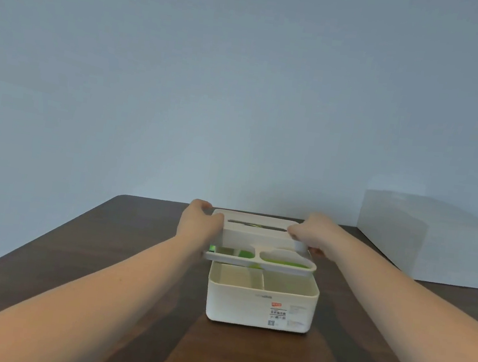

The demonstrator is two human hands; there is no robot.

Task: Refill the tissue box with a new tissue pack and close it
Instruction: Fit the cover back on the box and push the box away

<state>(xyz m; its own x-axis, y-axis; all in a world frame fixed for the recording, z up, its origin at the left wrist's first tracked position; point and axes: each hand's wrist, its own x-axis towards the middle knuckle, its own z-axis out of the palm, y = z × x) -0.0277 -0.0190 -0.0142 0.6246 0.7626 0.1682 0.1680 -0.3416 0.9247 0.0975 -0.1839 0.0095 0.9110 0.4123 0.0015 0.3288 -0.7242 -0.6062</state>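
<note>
A cream plastic tissue box (260,308) with a label on its front stands on the dark wooden table (100,253); its near compartments are visible from above. Its white lid (257,238), with a long slot and rounded openings, hovers tilted just above the box's far part. My left hand (199,218) grips the lid's left end and my right hand (313,233) grips its right end. Something green (284,263), seemingly a tissue pack, shows through the lid's openings and under its edge; the rest of it is hidden.
A white rectangular box (436,243) stands at the table's far right against the plain wall. The table's far edge runs just behind the lid, and its left edge slants toward me.
</note>
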